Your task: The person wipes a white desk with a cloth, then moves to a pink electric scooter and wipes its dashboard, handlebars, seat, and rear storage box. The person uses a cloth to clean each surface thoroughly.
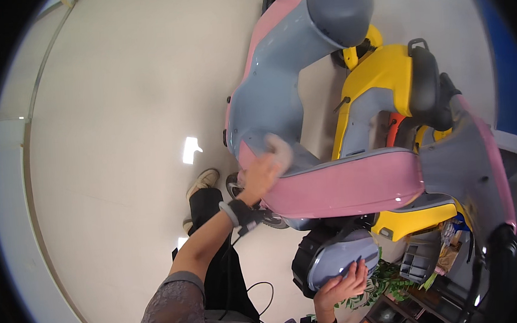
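A pink and grey-blue scooter stands before me. My left hand is at the lower left end of its pink body panel. Motion blur hides the fingers, and I cannot tell whether the pale shape at them is a cloth or part of the hand. My right hand rests on a rounded grey-blue cover set in a black ribbed housing, with its fingers spread over the lower edge. The scooter's dark grey seat is at the top, its black handlebar grip at the lower right.
Yellow scooters stand close behind the pink one. A leafy plant, a grey compartment rack and a dark shelf unit are at the lower right. A thin black cable hangs beside my legs. A blue panel with writing borders the right side.
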`<action>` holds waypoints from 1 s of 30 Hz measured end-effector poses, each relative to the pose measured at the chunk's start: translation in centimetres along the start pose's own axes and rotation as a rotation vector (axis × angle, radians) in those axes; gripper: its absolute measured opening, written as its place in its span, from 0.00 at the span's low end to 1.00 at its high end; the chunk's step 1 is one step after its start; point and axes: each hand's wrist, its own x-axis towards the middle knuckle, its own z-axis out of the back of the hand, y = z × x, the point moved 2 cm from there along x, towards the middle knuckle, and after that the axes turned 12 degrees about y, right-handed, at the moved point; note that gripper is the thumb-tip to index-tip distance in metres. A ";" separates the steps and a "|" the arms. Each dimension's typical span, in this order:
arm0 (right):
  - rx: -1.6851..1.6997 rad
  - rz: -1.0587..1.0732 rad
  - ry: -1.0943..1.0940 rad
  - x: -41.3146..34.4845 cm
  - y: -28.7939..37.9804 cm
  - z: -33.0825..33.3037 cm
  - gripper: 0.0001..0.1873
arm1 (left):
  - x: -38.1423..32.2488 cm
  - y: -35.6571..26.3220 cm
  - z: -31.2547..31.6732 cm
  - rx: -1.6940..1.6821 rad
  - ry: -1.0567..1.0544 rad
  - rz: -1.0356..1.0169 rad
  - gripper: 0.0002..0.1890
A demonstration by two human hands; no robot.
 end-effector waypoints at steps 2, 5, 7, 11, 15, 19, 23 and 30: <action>0.003 -0.007 0.020 -0.1 0.2 0.5 0.24 | 0.1 -7.9 1.8 -0.268 0.148 -0.060 0.23; 0.041 -0.007 -0.012 -0.4 -0.2 0.3 0.24 | 2.4 -18.3 6.6 -0.587 0.297 -0.019 0.23; 0.054 -0.001 -0.040 -0.1 -0.2 0.2 0.24 | 4.3 -21.9 7.0 -0.511 0.261 -0.195 0.24; 0.073 0.013 -0.058 0.4 -0.2 0.7 0.24 | 6.4 -22.0 5.5 -0.350 0.162 -0.170 0.26; 0.105 0.008 -0.080 0.7 -0.4 0.9 0.24 | 2.3 -14.7 5.4 -0.076 0.174 -0.025 0.22; 0.136 -0.070 -0.068 -0.4 -1.4 0.9 0.25 | -1.0 -20.5 7.7 -0.140 0.329 -0.094 0.23; 0.189 -0.047 -0.081 0.1 -0.9 1.5 0.25 | 0.4 -28.2 9.1 -0.053 0.111 -0.581 0.21; 0.140 -0.063 -0.078 0.6 -0.8 1.8 0.26 | 5.0 -40.4 7.9 0.446 0.440 -0.493 0.14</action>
